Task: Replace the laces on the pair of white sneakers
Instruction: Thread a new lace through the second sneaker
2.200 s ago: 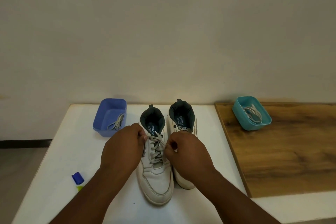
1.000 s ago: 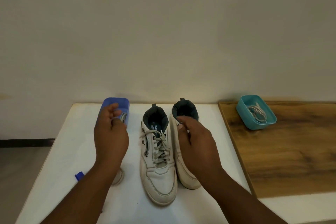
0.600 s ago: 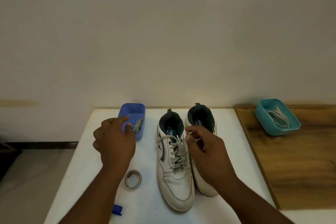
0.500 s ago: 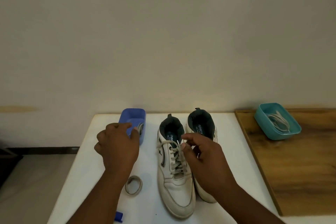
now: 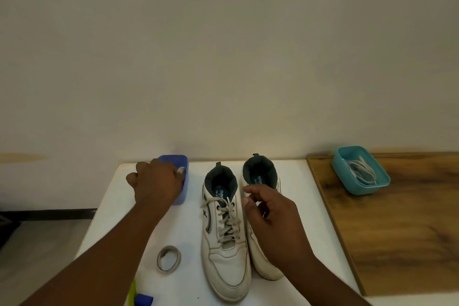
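Two white sneakers [image 5: 224, 238] stood side by side mid-table [image 5: 293, 196], the left one laced; blue insole print was unreadable. Left hand [image 5: 156, 182] reached into the blue tray [image 5: 185, 181] at the table's far edge, grip hidden. Right hand [image 5: 269, 216] hovered loosely curled, holding nothing, over the right shoe. Spare laces [image 5: 363, 172] lay in the teal tray [image 5: 347, 181]

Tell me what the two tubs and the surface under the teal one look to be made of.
Blue tub and teal tub: likely moulded plastic, uniform colour, smooth rounded rims. Board under the teal one: wood or wood-look laminate, brown grain streaks, matte.
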Tool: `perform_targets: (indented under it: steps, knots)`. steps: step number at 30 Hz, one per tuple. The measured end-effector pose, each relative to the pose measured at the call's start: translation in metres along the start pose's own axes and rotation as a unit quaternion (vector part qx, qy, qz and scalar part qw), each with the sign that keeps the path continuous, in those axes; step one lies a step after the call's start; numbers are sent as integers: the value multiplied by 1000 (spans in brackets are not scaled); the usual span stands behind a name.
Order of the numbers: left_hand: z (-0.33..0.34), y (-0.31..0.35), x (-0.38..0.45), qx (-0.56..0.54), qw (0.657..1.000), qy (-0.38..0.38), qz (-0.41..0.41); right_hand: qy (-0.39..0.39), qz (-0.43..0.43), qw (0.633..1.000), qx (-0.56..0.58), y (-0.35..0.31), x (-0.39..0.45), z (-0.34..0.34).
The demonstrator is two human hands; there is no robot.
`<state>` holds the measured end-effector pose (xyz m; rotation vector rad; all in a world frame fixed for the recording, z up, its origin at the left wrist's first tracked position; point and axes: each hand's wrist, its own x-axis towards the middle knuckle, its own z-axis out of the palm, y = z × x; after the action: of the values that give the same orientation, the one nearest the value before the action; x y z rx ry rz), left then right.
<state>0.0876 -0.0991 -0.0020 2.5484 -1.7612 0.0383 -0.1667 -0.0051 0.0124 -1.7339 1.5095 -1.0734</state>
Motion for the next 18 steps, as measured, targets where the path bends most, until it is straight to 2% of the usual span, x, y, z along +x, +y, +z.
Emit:
perform_targets:
  steps: [2,3,4,6,7,11,13,18]
  knots:
    - [-15,-5,-8,-107,991,82,5,5,0,1000,9,-1,-3,-2]
    - [-25,-8,-15,-198,974,112,16,7,0,1000,12,-2,-5,-3]
    - [-38,-9,-23,-313,942,121,23,11,-1,1000,16,-4,-7,-4]
    - [-74,-6,-43,-518,851,83,19,12,-1,999,31,-9,-12,-5]
    - [-92,-3,-54,-575,815,62,18,8,-1,999,42,-13,-14,-5]
    - [-147,1,-94,-668,743,-2,41,8,-9,997,70,-41,-24,-13]
    - [-173,1,-110,-678,731,-34,66,13,-13,994,107,-63,-27,-20]
    - [-232,1,-144,-592,781,-53,192,-37,-45,992,112,-119,-34,-28]
